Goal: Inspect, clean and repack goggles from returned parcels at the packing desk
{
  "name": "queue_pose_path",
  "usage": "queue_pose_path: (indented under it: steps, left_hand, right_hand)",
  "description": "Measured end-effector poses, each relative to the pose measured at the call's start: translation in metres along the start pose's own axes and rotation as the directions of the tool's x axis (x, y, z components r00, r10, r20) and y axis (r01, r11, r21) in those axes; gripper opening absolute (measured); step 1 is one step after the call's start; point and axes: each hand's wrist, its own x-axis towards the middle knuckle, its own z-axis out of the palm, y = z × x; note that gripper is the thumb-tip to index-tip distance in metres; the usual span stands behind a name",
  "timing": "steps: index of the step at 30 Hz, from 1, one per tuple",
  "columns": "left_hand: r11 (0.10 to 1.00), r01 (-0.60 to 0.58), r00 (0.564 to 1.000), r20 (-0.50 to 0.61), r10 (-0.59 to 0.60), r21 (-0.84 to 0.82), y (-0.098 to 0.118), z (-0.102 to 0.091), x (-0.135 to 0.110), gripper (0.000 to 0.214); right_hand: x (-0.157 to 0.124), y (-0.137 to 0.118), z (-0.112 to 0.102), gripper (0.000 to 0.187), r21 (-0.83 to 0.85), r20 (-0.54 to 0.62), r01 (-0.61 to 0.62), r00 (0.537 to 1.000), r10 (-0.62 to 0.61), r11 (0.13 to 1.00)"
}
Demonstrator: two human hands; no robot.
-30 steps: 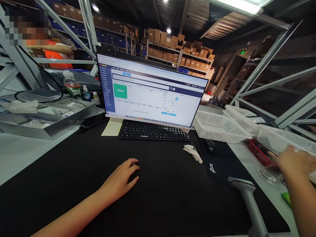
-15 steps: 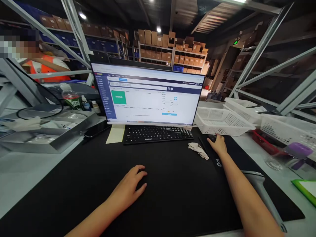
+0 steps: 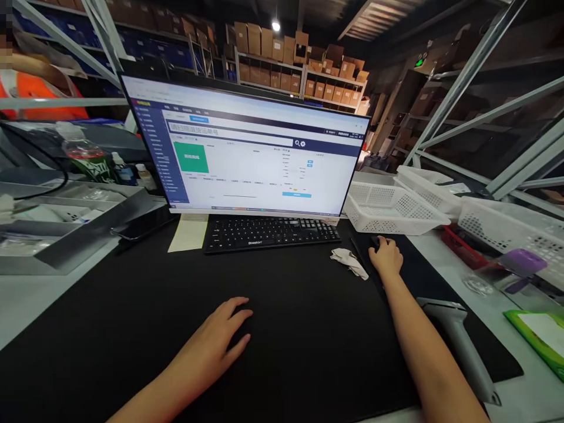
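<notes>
My left hand (image 3: 215, 338) rests on the black desk mat (image 3: 286, 311), its fingers spread and holding nothing. Farther off to the right, my right hand (image 3: 386, 257) is closed over a dark computer mouse (image 3: 375, 241), mostly hidden beneath the palm. A lit monitor (image 3: 247, 164) stands ahead, with a white page and a green block on its screen. In front of it lies a black keyboard (image 3: 273, 233). A crumpled pale cloth (image 3: 349, 262) is left of the mouse. Beside my right forearm lies a grey handheld scanner (image 3: 467, 341).
White perforated baskets (image 3: 392, 220) stand at the right, near a purple-lidded container (image 3: 524, 262) and a green packet (image 3: 537, 332). At the left are a grey open box (image 3: 66, 252), a phone (image 3: 143, 226) and bottles (image 3: 88, 158). A person in an orange vest (image 3: 39, 94) is beyond the frame.
My view has shifted, so the monitor looks larger and farther left. My right hand stays on the mouse, its fingers slightly more drawn together. My left hand remains on the mat.
</notes>
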Motion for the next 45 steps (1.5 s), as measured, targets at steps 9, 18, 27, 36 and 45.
queue_pose_path:
  steps: [9, 18, 27, 36, 45]
  left_hand:
    - [1.0, -0.001, 1.0, 0.028, 0.001, 0.0, -0.0015, -0.0014, -0.0009, 0.036]
    - [1.0, -0.007, 1.0, 0.028, 0.007, 0.001, -0.0022, -0.0001, -0.0006, 0.038]
    - [1.0, -0.006, 1.0, 0.024, 0.006, 0.005, -0.0006, -0.0021, -0.0001, 0.037]
    - [1.0, -0.007, 0.999, 0.035, 0.007, 0.005, -0.0007, -0.0031, -0.0004, 0.038]
    - [1.0, 0.005, 0.999, 0.045, -0.005, 0.005, -0.0038, 0.0008, -0.0029, 0.038]
  right_hand:
    - [-0.0018, 0.0068, -0.003, 0.049, -0.007, 0.031, 0.028, 0.999, -0.028, 1.0]
    - [-0.0046, 0.0062, -0.0048, 0.051, -0.024, 0.033, 0.041, 0.999, -0.041, 0.999]
    - [-0.0058, 0.0045, -0.0066, 0.05, -0.031, 0.044, 0.047, 0.998, -0.045, 0.998]
    - [-0.0054, 0.0054, -0.0064, 0.048, -0.031, 0.046, 0.053, 0.998, -0.052, 0.998]
    - [-0.0061, 0.0051, -0.0068, 0.048, -0.024, 0.042, 0.05, 0.998, -0.049, 0.998]
